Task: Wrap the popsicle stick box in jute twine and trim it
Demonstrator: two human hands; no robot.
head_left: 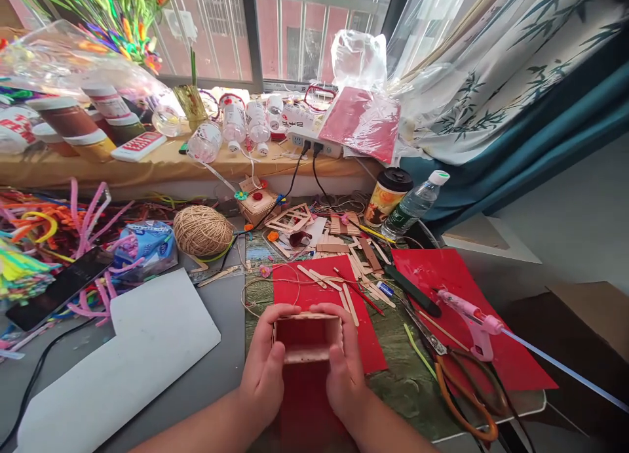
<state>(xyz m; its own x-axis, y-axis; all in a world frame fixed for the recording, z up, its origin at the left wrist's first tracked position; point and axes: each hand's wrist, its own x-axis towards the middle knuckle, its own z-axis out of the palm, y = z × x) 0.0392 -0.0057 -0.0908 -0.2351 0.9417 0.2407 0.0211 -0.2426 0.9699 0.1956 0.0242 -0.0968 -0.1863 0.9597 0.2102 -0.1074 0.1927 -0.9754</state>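
Both our hands are closed around a wooden box (307,356), the left hand (264,369) at its left side and the right hand (348,369) at its right. The grip is only as wide as the box: fingers curl over the far edge and the 2 thumbs press at the near corners. Our palms cover the outer side walls, so we cannot tell how those look. The box is at the near middle of the table, its opening facing us, above a red sheet (364,348); whether it touches the sheet we cannot tell.

Just beyond our fingertips, 2 craft sticks (350,303) lie side by side on that sheet, with a red pencil (369,301) slanting past them. Farther back, a heap of sticks and wooden scraps crowds the middle. To our right, scissors (436,343) lie near a pink glue gun (477,322), which rests on a 2nd red sheet (523,368); a lidded cup (387,198) and a clear bottle (414,207) stand behind. To our left are a white sheet (132,354), a ball of twine (203,231) and a dark phone (56,290). At the back, 2 plugs sit in a power strip (297,139), their black cords hanging down to the cluttered table.
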